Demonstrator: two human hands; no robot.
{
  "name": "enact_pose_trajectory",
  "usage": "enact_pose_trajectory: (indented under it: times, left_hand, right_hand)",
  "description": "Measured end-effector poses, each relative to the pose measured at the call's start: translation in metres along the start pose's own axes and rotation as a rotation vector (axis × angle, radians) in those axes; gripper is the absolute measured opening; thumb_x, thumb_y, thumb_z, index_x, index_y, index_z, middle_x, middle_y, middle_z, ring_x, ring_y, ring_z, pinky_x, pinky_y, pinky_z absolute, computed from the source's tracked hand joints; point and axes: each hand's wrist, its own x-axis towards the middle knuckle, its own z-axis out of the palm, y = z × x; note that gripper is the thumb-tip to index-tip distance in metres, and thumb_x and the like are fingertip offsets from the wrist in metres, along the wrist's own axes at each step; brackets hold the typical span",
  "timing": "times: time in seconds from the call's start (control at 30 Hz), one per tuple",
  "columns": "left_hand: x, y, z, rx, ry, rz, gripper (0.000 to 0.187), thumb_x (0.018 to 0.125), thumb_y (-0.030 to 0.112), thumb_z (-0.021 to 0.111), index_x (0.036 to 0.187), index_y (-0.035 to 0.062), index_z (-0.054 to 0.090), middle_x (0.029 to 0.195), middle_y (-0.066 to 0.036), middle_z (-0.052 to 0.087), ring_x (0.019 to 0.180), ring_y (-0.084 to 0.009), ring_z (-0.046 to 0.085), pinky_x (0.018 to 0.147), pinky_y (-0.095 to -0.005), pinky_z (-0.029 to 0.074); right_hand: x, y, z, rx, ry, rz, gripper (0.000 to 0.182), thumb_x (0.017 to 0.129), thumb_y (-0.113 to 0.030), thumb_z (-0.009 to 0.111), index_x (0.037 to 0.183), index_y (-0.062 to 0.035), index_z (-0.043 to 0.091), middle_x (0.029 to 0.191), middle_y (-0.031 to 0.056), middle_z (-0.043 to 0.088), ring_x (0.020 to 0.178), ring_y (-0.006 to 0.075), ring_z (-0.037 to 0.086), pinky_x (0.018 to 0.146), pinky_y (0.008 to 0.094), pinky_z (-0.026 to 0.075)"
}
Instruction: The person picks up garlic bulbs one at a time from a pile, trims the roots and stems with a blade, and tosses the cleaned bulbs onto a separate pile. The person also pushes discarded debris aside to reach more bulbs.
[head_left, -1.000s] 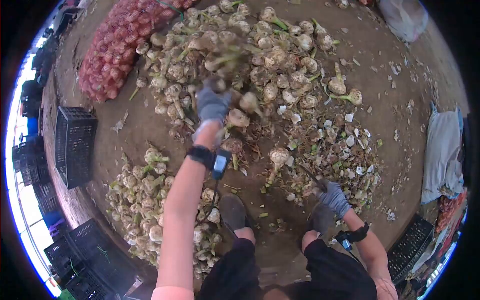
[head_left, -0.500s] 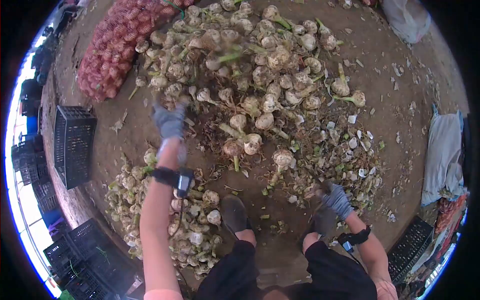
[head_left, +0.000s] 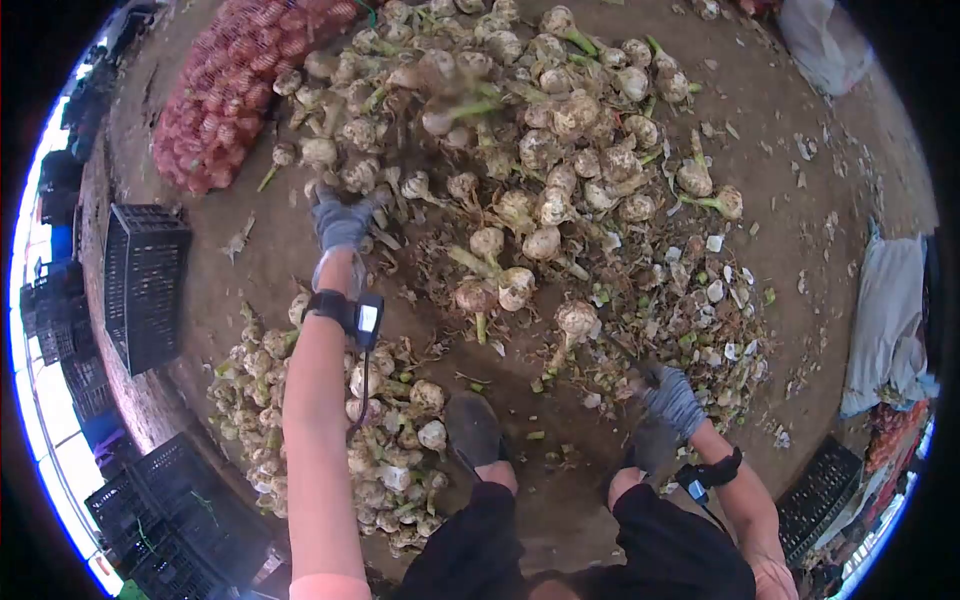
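Observation:
My left hand (head_left: 343, 222), in a grey glove, reaches to the near left edge of a large heap of garlic bulbs (head_left: 575, 115). Its fingers are spread, with the fingertips right at a garlic bulb (head_left: 360, 175). My right hand (head_left: 673, 402), also gloved, is closed around a knife, whose thin dark blade (head_left: 622, 348) points up and left over the trimmings. Close to that blade lies a single garlic bulb with its stem (head_left: 576, 320). Under my left forearm spreads a second pile, of trimmed garlic bulbs (head_left: 395, 477).
A red mesh sack (head_left: 225, 100) full of bulbs lies at the upper left. Black plastic crates (head_left: 147, 290) stand along the left side, and another crate (head_left: 820, 497) is at the lower right. A pale sack (head_left: 887, 320) lies on the right. Cut stems and peelings (head_left: 700, 330) litter the ground.
My left hand has moved slightly forward, up to the bulbs at the heap's edge. My right hand with the knife has stayed nearly in place.

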Motion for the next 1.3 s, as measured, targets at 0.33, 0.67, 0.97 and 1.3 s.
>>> enact_pose_trajectory:
  times: [0.33, 0.67, 0.97, 1.3]
  left_hand:
    - [0.007, 0.011, -0.033, -0.673, -0.278, 0.074, 0.074, 0.065, 0.004, 0.073, 0.128, 0.0029, 0.035, 0.108, -0.011, 0.056, 0.096, -0.0239, 0.056, 0.085, -0.0312, 0.045]
    - [-0.146, 0.116, -0.073, -1.607, -0.776, -0.624, 0.052, 0.071, 0.018, 0.069, 0.117, 0.0123, 0.047, 0.108, -0.009, 0.052, 0.097, -0.022, 0.054, 0.082, -0.0339, 0.049]
    - [-0.154, 0.093, -0.055, -0.578, -0.294, 0.267, 0.054, 0.07, 0.016, 0.072, 0.119, 0.009, 0.05, 0.111, -0.011, 0.055, 0.094, -0.0235, 0.055, 0.081, -0.0375, 0.046]
    - [-0.072, -0.005, -0.035, 0.181, -0.099, 0.084, 0.04, 0.07, 0.016, 0.065, 0.107, 0.0073, 0.053, 0.093, -0.018, 0.055, 0.086, -0.0339, 0.055, 0.075, -0.0407, 0.046]
  right_hand:
    - [-0.004, 0.013, 0.006, -0.081, 0.031, 0.001, 0.036, 0.08, -0.022, 0.059, 0.106, 0.0031, 0.056, 0.093, 0.0184, 0.063, 0.086, 0.0272, 0.062, 0.073, 0.0343, 0.048]
    - [-0.006, 0.019, 0.007, 0.038, 0.035, -0.012, 0.039, 0.08, -0.023, 0.061, 0.109, 0.0021, 0.054, 0.094, 0.0178, 0.063, 0.088, 0.0252, 0.062, 0.075, 0.0319, 0.047]
    - [-0.01, 0.023, 0.007, 0.067, 0.028, -0.01, 0.034, 0.079, -0.02, 0.062, 0.105, 0.0014, 0.057, 0.092, 0.0178, 0.064, 0.084, 0.0293, 0.062, 0.073, 0.035, 0.048]
    - [0.003, 0.032, 0.014, 0.072, 0.063, -0.027, 0.031, 0.079, -0.019, 0.06, 0.102, 0.0018, 0.058, 0.09, 0.018, 0.064, 0.084, 0.0314, 0.062, 0.073, 0.0358, 0.048]
